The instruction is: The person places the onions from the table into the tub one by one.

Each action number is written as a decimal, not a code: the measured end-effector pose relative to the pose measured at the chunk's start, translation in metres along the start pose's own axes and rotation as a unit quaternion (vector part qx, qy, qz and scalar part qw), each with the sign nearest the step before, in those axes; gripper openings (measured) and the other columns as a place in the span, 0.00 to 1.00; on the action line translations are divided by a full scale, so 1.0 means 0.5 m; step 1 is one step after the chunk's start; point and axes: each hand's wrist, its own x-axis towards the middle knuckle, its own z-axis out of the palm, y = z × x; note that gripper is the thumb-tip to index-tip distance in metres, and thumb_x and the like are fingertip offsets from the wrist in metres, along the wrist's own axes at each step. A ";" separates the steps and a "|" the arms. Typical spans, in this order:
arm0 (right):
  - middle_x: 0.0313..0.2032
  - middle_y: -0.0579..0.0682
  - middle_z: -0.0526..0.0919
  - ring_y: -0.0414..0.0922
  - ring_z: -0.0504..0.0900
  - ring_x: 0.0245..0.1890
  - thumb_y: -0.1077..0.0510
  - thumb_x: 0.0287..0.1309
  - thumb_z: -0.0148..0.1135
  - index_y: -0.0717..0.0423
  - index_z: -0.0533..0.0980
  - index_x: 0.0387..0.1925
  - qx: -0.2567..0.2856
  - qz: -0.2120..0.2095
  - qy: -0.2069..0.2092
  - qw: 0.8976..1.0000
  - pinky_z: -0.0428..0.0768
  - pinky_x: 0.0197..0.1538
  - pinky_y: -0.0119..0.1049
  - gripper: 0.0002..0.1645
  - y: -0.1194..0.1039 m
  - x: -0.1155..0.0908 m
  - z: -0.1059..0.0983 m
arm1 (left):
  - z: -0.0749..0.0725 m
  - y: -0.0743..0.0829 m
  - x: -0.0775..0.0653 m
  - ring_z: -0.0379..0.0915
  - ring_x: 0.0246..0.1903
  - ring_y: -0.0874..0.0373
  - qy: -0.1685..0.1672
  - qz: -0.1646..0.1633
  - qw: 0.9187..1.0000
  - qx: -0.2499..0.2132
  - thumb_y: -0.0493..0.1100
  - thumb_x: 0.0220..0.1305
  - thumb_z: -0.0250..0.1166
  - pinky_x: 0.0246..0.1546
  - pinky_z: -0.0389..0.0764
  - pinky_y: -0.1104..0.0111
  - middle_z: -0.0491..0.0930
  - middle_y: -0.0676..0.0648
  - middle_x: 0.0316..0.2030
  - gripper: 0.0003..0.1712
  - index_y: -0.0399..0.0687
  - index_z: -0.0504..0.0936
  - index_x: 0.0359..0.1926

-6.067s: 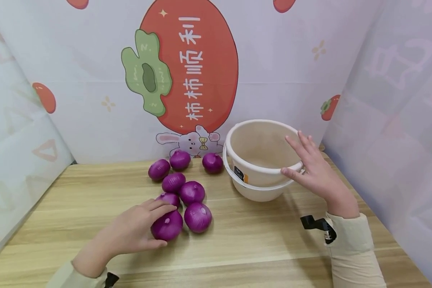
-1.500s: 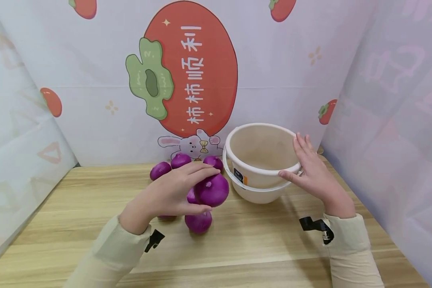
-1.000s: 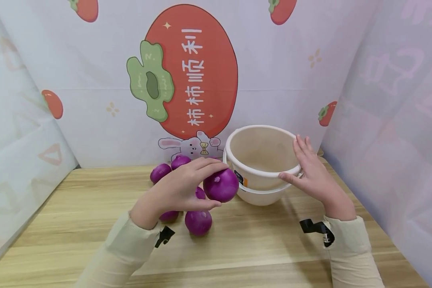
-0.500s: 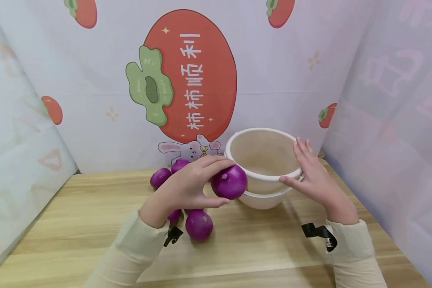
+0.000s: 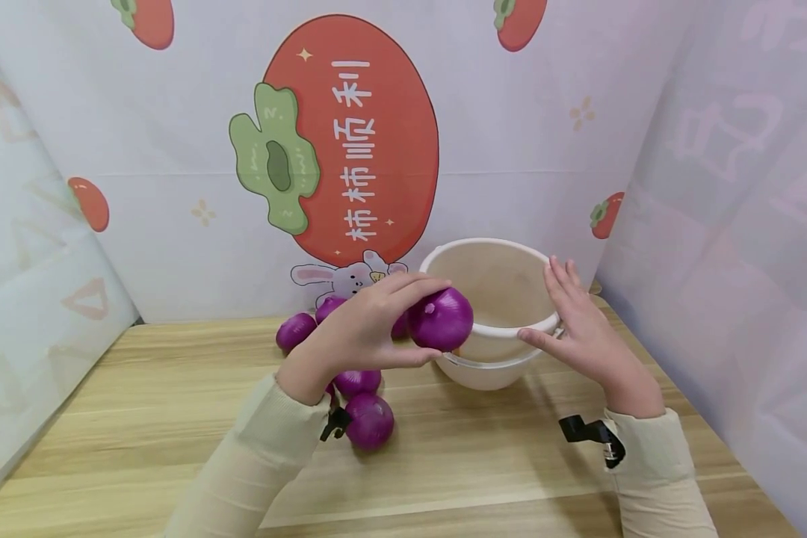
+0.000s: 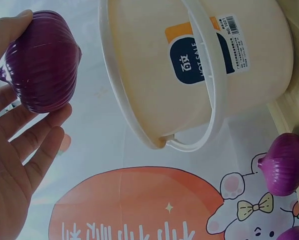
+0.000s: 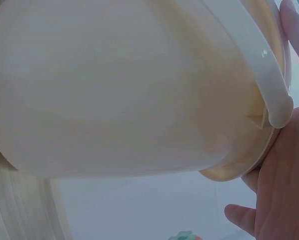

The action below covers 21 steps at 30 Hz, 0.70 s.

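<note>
My left hand [image 5: 366,325] grips a purple onion [image 5: 441,321] between thumb and fingers, raised at the left side of the cream bucket [image 5: 487,377], overlapping its rim in the head view. The left wrist view has this onion [image 6: 45,62] beside the bucket's opening, with fingers under it. My right hand [image 5: 588,344] rests against the right side of the bucket rim, fingers spread and fairly straight. The part of the bucket's inside that shows holds nothing. Other purple onions lie on the table left of the bucket, among them a front one [image 5: 369,421], partly hidden by my left arm.
The white bucket handle [image 6: 217,90] hangs down along the bucket's outside. A printed cloth backdrop [image 5: 504,149] stands right behind the wooden table [image 5: 484,463], and more cloth closes both sides. Another onion [image 5: 296,332] lies at the back left.
My left hand took an onion from the front of the group, lifted it and carried it right and up to the bucket rim. My right hand has stayed at the rim.
</note>
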 end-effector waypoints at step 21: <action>0.79 0.56 0.35 0.56 0.27 0.79 0.37 0.58 0.66 0.63 0.40 0.77 -0.001 -0.001 0.001 1.000 0.45 0.72 0.72 0.64 0.001 0.000 0.000 | 0.033 -0.030 0.051 0.73 0.57 0.58 0.015 0.016 1.000 -0.014 0.53 0.52 0.76 0.58 0.78 0.68 0.76 0.47 0.59 0.42 0.44 0.72 0.65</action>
